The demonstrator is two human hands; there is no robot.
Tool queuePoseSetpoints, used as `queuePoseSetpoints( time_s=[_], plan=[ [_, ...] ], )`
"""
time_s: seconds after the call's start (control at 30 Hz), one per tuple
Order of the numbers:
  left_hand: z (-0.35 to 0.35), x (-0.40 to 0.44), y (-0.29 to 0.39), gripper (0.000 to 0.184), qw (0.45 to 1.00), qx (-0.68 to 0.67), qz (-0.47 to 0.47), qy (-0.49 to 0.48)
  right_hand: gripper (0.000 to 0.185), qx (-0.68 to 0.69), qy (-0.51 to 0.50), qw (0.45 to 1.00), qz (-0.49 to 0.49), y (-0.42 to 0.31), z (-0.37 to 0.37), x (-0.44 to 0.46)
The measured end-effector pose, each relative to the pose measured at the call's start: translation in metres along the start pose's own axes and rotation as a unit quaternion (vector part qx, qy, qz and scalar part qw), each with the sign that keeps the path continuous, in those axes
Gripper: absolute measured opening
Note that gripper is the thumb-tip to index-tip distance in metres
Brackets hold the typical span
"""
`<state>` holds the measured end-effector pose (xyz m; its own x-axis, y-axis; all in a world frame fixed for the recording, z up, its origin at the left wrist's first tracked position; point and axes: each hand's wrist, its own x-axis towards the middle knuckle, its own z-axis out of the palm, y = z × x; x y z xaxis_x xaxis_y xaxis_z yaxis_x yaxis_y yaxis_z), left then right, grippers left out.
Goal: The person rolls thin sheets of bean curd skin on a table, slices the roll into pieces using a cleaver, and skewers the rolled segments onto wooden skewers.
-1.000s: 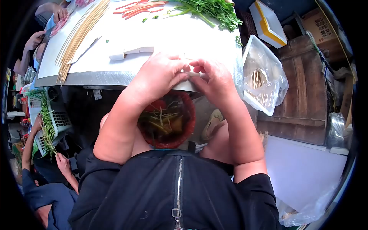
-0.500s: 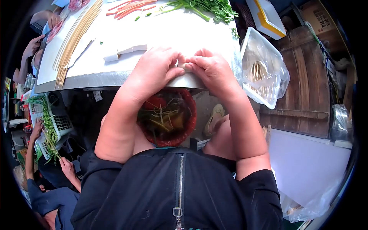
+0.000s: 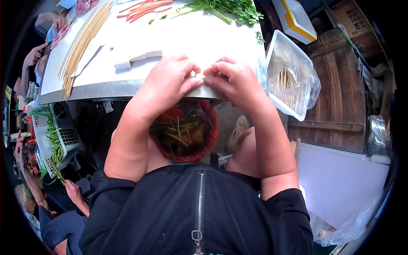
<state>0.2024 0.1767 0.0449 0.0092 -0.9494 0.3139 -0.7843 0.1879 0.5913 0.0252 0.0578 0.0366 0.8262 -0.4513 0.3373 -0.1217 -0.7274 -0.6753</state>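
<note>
At the near edge of the white table (image 3: 170, 40), my left hand (image 3: 172, 78) and my right hand (image 3: 233, 78) face each other with thumbs and fingers pinched. Between the fingertips is a small white piece (image 3: 199, 75), mostly hidden and hard to tell from the bright tabletop. Left of my hands, several white rolled pieces (image 3: 138, 57) lie end to end in a row. Farther left are a knife (image 3: 90, 59) and a long bundle of bamboo skewers (image 3: 87, 44).
Red strips (image 3: 146, 9) and leafy greens (image 3: 231, 12) lie at the back. A plastic-lined tub (image 3: 293, 76) with skewers stands right. Below is a red basin (image 3: 212, 140) of scraps. Left, another person's hand (image 3: 74, 193) holds green stems by a basket (image 3: 68, 136); other hands (image 3: 36, 54) handle meat.
My fingertips have drawn slightly apart and the hands have tilted a little. At the lower left, the other person's far arm has swung away from the green stems.
</note>
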Motion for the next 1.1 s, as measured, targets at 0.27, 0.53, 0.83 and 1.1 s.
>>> queuePoseSetpoints(
  time_s=[0.27, 0.53, 0.83, 1.1],
  plan=[
    [0.008, 0.006, -0.003, 0.017, 0.999, 0.015, -0.013, 0.040, 0.013, -0.011, 0.029, 0.999, 0.012, 0.005, 0.002, 0.009],
    [0.016, 0.011, -0.006, 0.016, 0.993, 0.039, -0.002, 0.113, 0.019, -0.075, 0.053, 0.996, 0.006, 0.008, 0.006, 0.015],
    [0.022, 0.015, -0.021, 0.021, 0.990, 0.076, -0.024, 0.115, 0.022, -0.198, 0.100, 0.968, -0.115, 0.009, 0.013, 0.026],
    [0.015, 0.015, -0.022, 0.034, 0.977, -0.007, -0.007, 0.214, 0.025, -0.140, 0.045, 0.989, -0.031, 0.019, 0.005, 0.047]
  ],
)
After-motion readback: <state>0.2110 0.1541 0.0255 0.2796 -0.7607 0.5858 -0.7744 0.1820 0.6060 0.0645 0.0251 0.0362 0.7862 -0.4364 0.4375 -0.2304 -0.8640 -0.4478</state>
